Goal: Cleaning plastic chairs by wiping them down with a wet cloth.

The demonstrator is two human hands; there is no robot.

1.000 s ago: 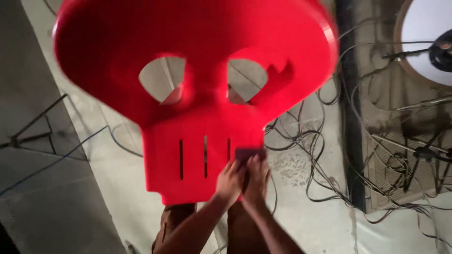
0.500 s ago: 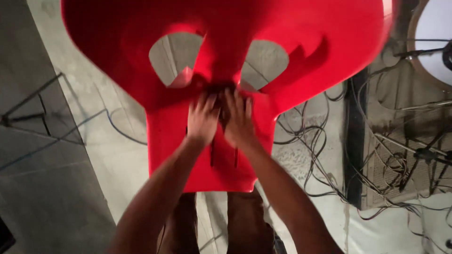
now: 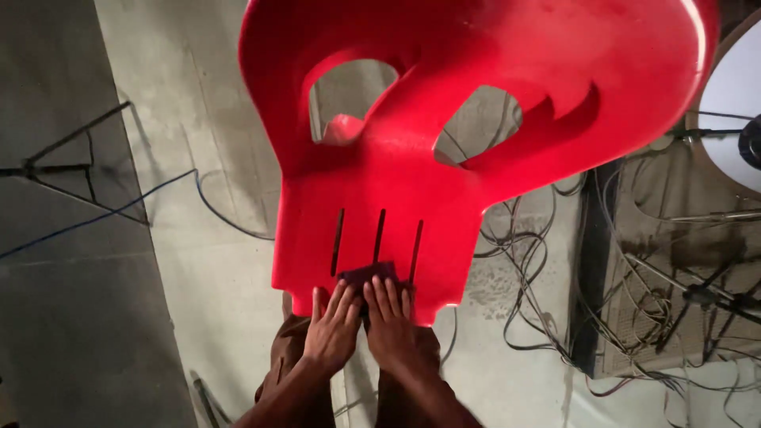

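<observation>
Bare concrete floor [image 3: 198,103] left of the red skull-shaped panel [image 3: 476,119] offers passage. Tangled cables [image 3: 523,246] and a stand [image 3: 697,293] obstruct the right side.

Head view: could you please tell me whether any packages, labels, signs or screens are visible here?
None are in view. Only a red plastic chair, a dark cloth under both hands, tangled cables on the floor and a round white panel at right, with no markings showing.
</observation>
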